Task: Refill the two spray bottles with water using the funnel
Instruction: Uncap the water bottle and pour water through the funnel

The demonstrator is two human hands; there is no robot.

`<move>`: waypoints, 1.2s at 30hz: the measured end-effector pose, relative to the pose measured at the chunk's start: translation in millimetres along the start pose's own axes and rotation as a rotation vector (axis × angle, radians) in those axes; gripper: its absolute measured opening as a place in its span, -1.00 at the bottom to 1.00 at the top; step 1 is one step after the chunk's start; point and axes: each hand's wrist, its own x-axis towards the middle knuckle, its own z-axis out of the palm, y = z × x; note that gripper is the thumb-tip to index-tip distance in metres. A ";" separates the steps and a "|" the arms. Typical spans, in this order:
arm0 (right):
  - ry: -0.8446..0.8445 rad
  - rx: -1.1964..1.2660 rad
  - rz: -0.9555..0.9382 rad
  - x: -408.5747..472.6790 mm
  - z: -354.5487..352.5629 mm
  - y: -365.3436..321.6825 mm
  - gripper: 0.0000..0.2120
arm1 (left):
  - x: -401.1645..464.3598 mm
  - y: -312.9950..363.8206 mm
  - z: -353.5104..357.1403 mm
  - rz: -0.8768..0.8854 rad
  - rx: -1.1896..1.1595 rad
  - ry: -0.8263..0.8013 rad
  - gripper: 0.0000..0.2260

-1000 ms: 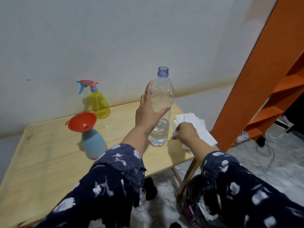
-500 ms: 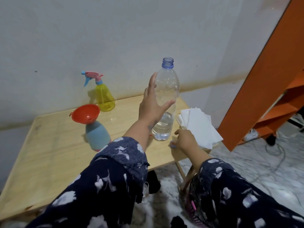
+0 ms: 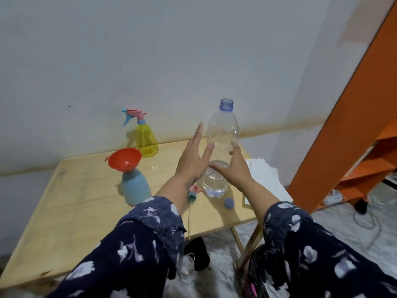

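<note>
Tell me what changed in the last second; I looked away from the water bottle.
The right hand left the blue cap on the table and rose to grip the water bottle. The left hand stays open beside it. The funnel still sits in the blue spray bottle; the yellow one is unmoved.

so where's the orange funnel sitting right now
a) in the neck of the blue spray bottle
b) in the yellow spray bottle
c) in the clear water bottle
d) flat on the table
a: the orange funnel sits tilted in the open neck of the blue spray bottle, while the yellow spray bottle has its trigger head on and the clear water bottle has a bare open mouth.
</note>
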 end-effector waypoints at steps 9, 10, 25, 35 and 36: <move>0.240 0.198 -0.177 22.7 21.8 -8.3 0.07 | -64.6 -69.6 -41.9 -0.252 0.320 0.299 -0.66; 0.242 0.178 -0.209 25.3 23.0 -9.5 0.04 | -69.7 -73.8 -46.1 -0.304 0.322 0.340 -0.70; -0.249 -0.529 -0.586 41.4 13.0 -75.9 0.07 | -82.0 -117.8 -108.4 -0.611 0.298 0.489 -0.28; -0.449 -0.757 -0.550 21.5 27.5 -99.0 0.07 | -64.8 -142.2 -123.8 -0.472 0.069 0.403 -0.44; -0.455 -0.766 -0.548 20.6 30.2 -100.9 0.07 | -62.8 -144.0 -125.4 -0.463 0.063 0.399 -0.45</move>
